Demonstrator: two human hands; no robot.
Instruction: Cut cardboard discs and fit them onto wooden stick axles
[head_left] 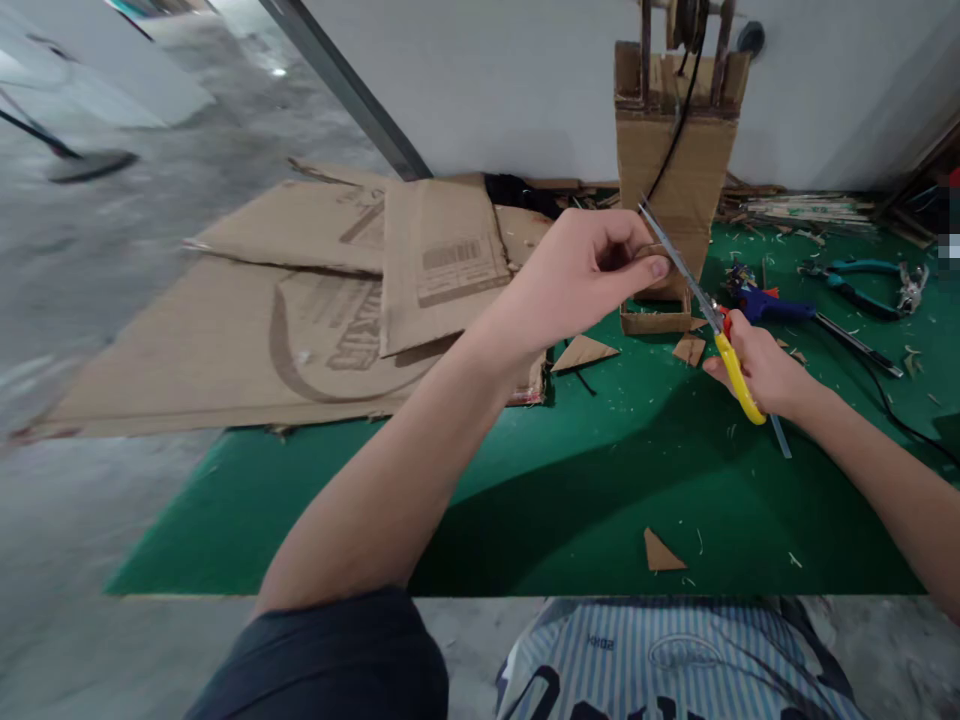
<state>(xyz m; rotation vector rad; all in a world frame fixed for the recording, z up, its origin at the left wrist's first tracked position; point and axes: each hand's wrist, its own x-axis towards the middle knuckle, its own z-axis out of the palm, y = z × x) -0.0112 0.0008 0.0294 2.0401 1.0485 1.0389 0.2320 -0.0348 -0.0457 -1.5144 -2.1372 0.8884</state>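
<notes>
My left hand (pixel 596 270) is closed in a pinch on a small piece of cardboard (pixel 651 254), held above the green mat (pixel 525 500). In my right hand (pixel 757 368) are yellow-handled scissors (pixel 720 335), their blades pointing up and left, with the tips reaching the cardboard piece by my left fingers. Just behind both hands stands a tall cardboard structure (pixel 679 150) with a black cable running down its front. Small cardboard offcuts (pixel 585 352) lie on the mat under the hands.
Large flattened cardboard sheets (pixel 315 300) cover the mat's left side and overhang the floor. Teal pliers (pixel 862 280), a blue-handled tool (pixel 780 306) and thin sticks (pixel 810 210) lie at the right. A triangular scrap (pixel 661 552) sits near the front edge. A white wall stands behind.
</notes>
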